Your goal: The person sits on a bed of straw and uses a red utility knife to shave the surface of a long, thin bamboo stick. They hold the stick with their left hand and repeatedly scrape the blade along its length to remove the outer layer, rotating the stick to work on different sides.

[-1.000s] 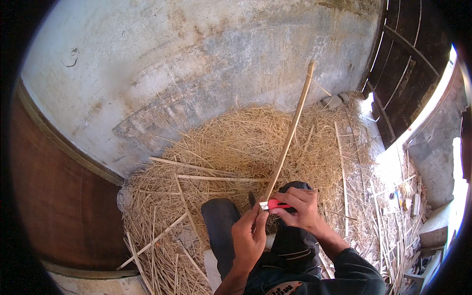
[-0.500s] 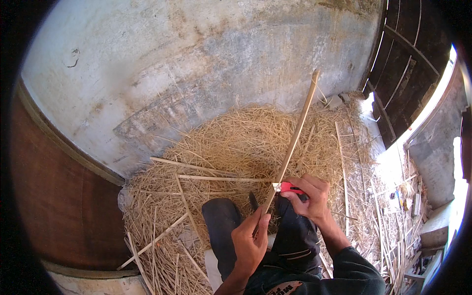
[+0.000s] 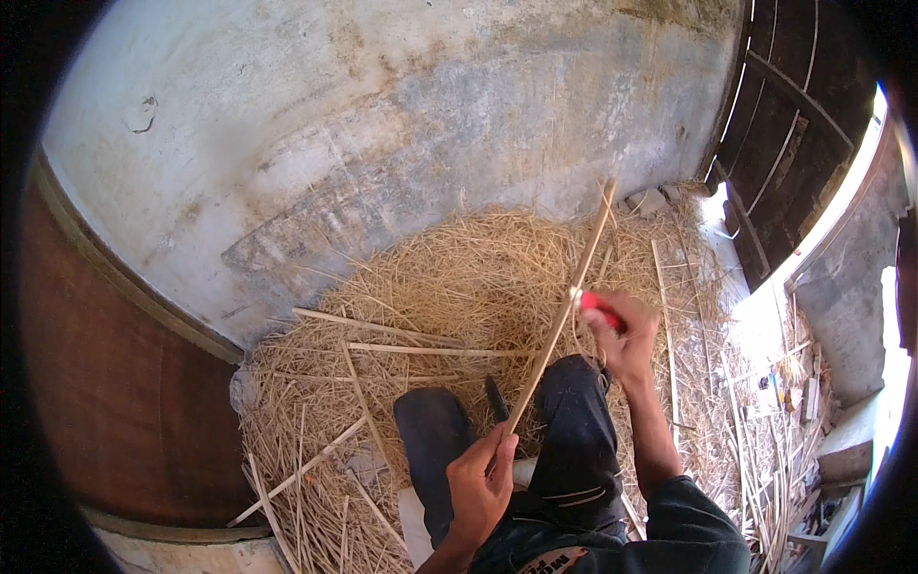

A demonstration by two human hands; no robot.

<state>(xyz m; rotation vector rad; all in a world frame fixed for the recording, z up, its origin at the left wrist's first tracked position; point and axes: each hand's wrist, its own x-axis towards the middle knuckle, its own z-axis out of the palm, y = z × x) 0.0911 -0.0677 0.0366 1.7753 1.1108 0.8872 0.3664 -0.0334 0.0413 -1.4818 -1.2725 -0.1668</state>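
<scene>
My left hand [image 3: 481, 478] is closed round the near end of a long, pale bamboo strip [image 3: 543, 362], which slants up and away to the right above my knees. In my right hand [image 3: 631, 337], partly smeared by motion, is a red-handled tool [image 3: 595, 308] with a pale metal head. That head meets the strip about midway along its length. A thin curl of shaving hangs beside the strip near the tool. Between my knees a dark, blade-like piece [image 3: 495, 397] sticks up; its lower part is hidden.
A thick heap of straw-like shavings [image 3: 459, 268] covers the floor before me, up to the stained wall [image 3: 402, 124]. Several pale strips [image 3: 430, 350] lie on it. A brown panel [image 3: 124, 364] stands at left, dark wooden planks [image 3: 784, 124] at right.
My right hand and the red-handled tool have moved up and away along the strip. The strip's far end has dipped lower, and my left hand has shifted slightly toward me, still gripping.
</scene>
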